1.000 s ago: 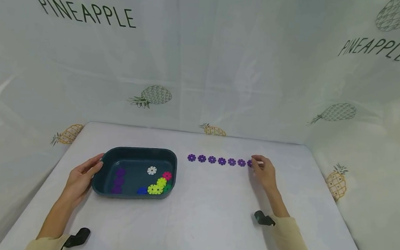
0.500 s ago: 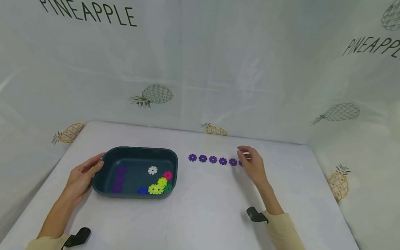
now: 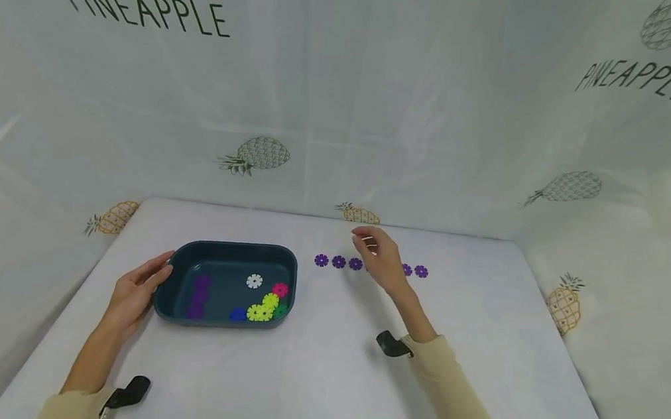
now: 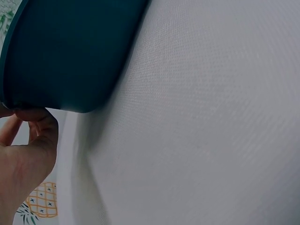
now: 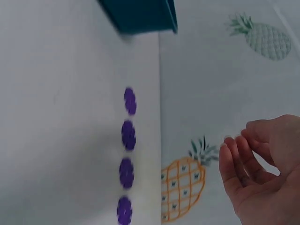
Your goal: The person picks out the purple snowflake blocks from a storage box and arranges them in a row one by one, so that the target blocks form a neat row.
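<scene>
My left hand (image 3: 135, 288) grips the left end of a dark teal plastic tray (image 3: 223, 293), its thumb at the rim. The left wrist view shows the same hand (image 4: 30, 150) with fingers at the corner of the tray wall (image 4: 65, 51). On the table a row of purple flower-shaped discs (image 3: 339, 262) lies right of the tray. Over that row hovers my right hand (image 3: 382, 259), covering part of it. Seen from the right wrist, the hand (image 5: 262, 173) has loosely bent fingers and nothing between them; several purple discs (image 5: 128, 135) lie beside it.
Inside the tray are purple discs (image 3: 200, 291) on the left, a white disc (image 3: 254, 281), a pink disc (image 3: 280, 290), several yellow discs (image 3: 260, 312), a blue one (image 3: 238, 314) and a green one (image 3: 281, 310). A pineapple-print cloth (image 3: 321, 102) hangs behind the white table (image 3: 308, 380).
My right hand has left the row's right end, where its fingers were at the last purple disc, and moved left above the row. The left hand stays at the tray.
</scene>
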The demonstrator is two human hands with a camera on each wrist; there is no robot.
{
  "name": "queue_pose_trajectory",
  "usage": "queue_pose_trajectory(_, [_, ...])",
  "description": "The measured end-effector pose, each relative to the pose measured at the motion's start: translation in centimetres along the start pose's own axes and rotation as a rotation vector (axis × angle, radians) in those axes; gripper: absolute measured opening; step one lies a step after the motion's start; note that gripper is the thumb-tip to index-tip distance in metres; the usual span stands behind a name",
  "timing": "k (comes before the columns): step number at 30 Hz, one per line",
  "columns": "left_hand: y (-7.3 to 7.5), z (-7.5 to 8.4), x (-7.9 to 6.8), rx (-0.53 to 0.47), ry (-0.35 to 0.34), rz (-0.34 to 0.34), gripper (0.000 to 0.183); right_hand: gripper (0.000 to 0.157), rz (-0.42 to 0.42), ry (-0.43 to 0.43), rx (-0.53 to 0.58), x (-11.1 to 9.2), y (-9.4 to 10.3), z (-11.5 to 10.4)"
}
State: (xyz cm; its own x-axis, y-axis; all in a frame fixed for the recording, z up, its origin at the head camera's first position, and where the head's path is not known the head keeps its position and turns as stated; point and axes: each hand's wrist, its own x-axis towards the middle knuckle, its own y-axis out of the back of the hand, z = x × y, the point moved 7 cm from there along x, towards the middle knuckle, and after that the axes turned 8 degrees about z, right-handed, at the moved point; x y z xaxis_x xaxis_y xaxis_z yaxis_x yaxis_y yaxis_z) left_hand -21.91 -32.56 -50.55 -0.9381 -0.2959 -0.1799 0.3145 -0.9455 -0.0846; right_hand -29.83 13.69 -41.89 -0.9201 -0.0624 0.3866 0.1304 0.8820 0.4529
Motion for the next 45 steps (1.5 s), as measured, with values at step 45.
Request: queue_pose_trajectory(45, [-0.2, 0.2, -0.4, 0.031, -0.025, 0.011, 0.055, 0.022, -0.434, 0.221, 0.059, -3.4, -21.0, -9.3])
